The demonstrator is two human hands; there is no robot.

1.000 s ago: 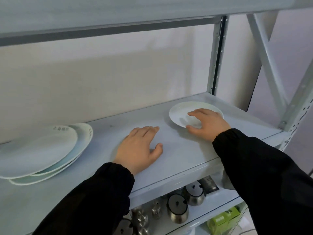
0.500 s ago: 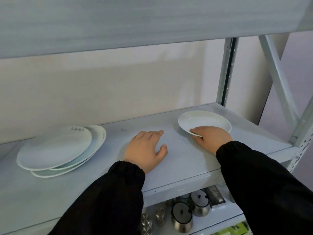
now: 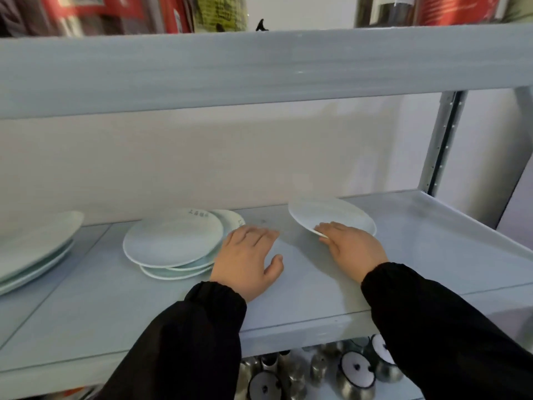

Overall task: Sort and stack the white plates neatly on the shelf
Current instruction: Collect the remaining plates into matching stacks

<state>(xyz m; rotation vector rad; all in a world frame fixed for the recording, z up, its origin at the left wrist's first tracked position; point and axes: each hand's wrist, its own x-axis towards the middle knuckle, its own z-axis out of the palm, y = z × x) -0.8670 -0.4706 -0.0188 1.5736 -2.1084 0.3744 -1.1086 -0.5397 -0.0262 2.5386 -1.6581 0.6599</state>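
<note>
Plate (image 3: 340, 215) is pinched at near rim by fingers (image 3: 328, 228) of right hand (image 3: 353, 251); stack (image 3: 173, 241) lies left, beyond left hand (image 3: 248, 261), laid flat, fingers straight, on shelf (image 3: 432, 243).

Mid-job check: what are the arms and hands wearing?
The left sleeve and right sleeve are long, black, loose fabric, each gathered into an elastic cuff at the wrist. The left hand and right hand are bare: no gloves, rings or watch visible.
</note>
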